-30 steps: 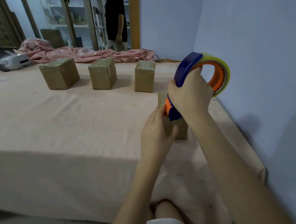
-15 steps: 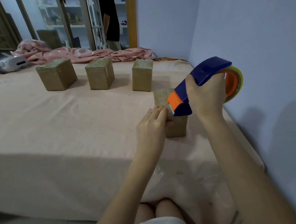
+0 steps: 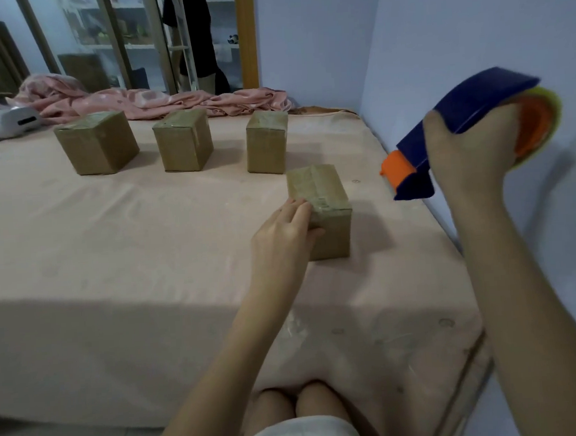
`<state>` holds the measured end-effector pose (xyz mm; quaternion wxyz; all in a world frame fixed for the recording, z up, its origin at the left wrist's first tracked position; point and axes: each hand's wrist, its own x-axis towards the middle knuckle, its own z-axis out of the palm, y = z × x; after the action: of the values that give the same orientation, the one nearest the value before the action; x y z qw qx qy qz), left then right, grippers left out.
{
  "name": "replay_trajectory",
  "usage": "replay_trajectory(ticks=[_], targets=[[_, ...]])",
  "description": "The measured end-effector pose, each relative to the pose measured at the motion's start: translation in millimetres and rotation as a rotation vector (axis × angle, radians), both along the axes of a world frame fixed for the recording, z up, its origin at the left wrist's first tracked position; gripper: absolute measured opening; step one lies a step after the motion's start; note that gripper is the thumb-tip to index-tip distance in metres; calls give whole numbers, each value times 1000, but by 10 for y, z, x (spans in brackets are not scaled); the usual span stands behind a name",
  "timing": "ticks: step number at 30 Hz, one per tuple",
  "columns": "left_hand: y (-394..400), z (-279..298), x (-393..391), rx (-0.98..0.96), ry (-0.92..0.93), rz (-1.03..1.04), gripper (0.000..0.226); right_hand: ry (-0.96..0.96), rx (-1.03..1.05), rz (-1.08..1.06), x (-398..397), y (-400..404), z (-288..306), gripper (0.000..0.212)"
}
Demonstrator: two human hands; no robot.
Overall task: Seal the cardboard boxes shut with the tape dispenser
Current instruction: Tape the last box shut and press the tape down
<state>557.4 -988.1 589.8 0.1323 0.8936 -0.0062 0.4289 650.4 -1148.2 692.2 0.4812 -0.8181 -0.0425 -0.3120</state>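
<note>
Three boxes (image 3: 183, 144) in a row at rear of bed (image 3: 113, 248); fourth box (image 3: 320, 209) nearer, right; blanket (image 3: 158, 102) behind row.

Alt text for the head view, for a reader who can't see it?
The left hand rests on the nearest cardboard box on a pink-covered table, while the right hand grips a blue tape dispenser lifted clear of it. Three more boxes stand behind.
</note>
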Motion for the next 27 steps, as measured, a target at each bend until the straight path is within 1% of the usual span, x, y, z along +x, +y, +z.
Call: replay_trajectory(ticks=[1,3,4,8,10,14,18,21,24,27], targets=[[19,-5,13,-19,21,-4,36,-79,125,-2,-48,-58,-26,37],[83,-19,4,-17,-8,23,37,-95,107,15,-70,-100,-140,42],[86,-18,3,14,-21,48,38,-92,57,1,-55,-85,-210,41],[29,13,10,32,-10,52,36,-68,-47,-34,0,-17,-347,42],[3,46,8,36,35,62,34,-53,-83,-23,13,1,-394,38],[-32,80,-5,67,53,97,33,-12,-180,-19,41,124,-476,36],[-57,98,-1,176,58,116,44,-2,-304,-70,90,261,-473,37],[-46,126,13,177,85,107,39,7,-404,-110,141,322,-424,38],[-72,138,15,191,106,140,35,50,-423,-135,187,331,-403,40],[-97,155,-3,177,111,155,32,70,-542,-173,153,296,-504,31]])
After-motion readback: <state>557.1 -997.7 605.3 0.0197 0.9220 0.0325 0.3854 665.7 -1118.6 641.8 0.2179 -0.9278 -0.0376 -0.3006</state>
